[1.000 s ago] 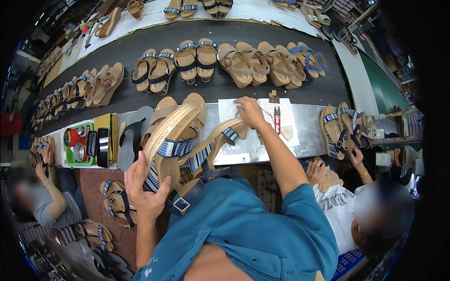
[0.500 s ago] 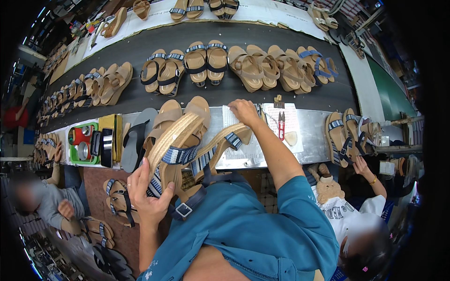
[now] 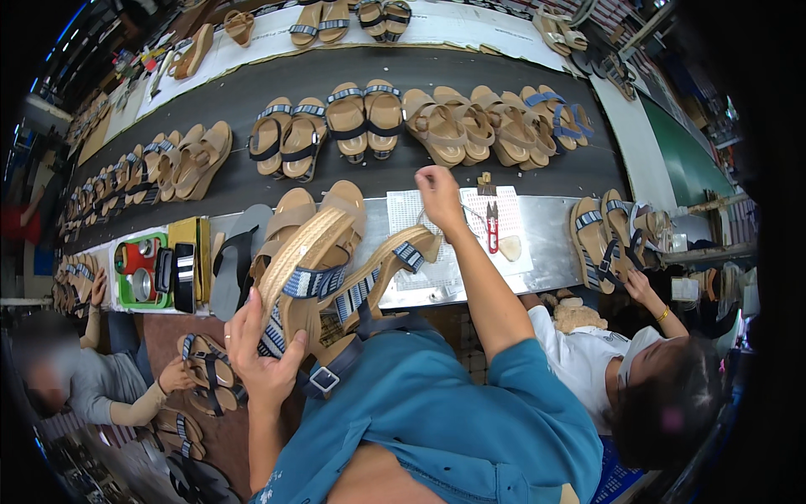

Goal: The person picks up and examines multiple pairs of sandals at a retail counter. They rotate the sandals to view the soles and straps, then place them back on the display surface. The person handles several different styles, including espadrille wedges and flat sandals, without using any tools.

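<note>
My left hand [image 3: 264, 353] is closed around a wedge sandal [image 3: 309, 244] with blue-and-white striped straps, a woven-look sole edge and a dark buckled ankle strap. Close beside it on the right lies a matching sandal [image 3: 379, 267], tilted on its side at the table edge. My right hand [image 3: 441, 200] is over the far edge of a printed sheet [image 3: 406, 207], fingers curled together; whatever they hold is too small to make out. Red-handled thread snips [image 3: 493, 228] lie on the paper to its right. Behind the held sandal stands a beige-strapped pair [image 3: 290, 214].
Several sandal pairs [image 3: 366, 118] line a dark belt [image 3: 336, 63] beyond the metal table [image 3: 420, 294]. On the left are a green tray [image 3: 126, 286], a phone [image 3: 185, 269] and a grey flip-flop [image 3: 239, 269]. A co-worker's hand [image 3: 642, 290] touches sandals at right; another co-worker's hand [image 3: 176, 375] reaches sandals at left.
My right hand has risen slightly off the sheet, its fingers curling in. My left hand keeps its hold on the sandal. The left co-worker's hand has moved to the sandals; the right co-worker has shifted.
</note>
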`<state>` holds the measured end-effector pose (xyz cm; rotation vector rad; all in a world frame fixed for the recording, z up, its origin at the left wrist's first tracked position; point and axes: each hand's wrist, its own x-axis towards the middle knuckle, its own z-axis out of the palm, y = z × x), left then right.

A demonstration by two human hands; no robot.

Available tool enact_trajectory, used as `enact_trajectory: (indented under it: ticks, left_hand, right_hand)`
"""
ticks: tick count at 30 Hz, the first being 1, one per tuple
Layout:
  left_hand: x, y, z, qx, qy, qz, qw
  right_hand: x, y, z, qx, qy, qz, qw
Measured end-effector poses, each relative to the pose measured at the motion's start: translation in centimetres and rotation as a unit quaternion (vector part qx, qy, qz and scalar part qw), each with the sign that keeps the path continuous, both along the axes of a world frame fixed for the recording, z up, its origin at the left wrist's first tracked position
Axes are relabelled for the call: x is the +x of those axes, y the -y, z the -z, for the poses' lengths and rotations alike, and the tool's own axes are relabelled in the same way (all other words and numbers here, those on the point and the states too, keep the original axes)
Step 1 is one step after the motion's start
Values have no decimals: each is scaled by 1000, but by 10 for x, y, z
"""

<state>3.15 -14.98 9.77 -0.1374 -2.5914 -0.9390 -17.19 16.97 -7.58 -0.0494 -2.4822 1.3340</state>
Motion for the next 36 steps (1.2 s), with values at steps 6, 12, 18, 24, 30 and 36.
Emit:
enact_trajectory:
  ticks: [6, 12, 18, 24, 30, 36]
  left_hand:
    - [-18, 6, -5, -32, -30, 27, 999]
    - [-26, 1, -22, -91, -55, 86, 991]
    - [-27, 4, -35, -96, -54, 101, 989]
    - [-27, 11, -37, -100, -68, 104, 987]
    - [-25, 13, -38, -119, -96, 99, 983]
    - [-26, 19, -39, -77, -82, 99, 989]
  right_hand:
    - [72, 30, -92, -307, 30, -14, 951]
    - [134, 73, -176, -277, -16, -120, 953]
    - [151, 99, -211, -83, -64, -178, 978]
    - [151, 125, -222, 90, -88, -198, 972]
    - [148, 137, -222, 8, -59, -179, 982]
    - [139, 122, -227, -128, -145, -56, 979]
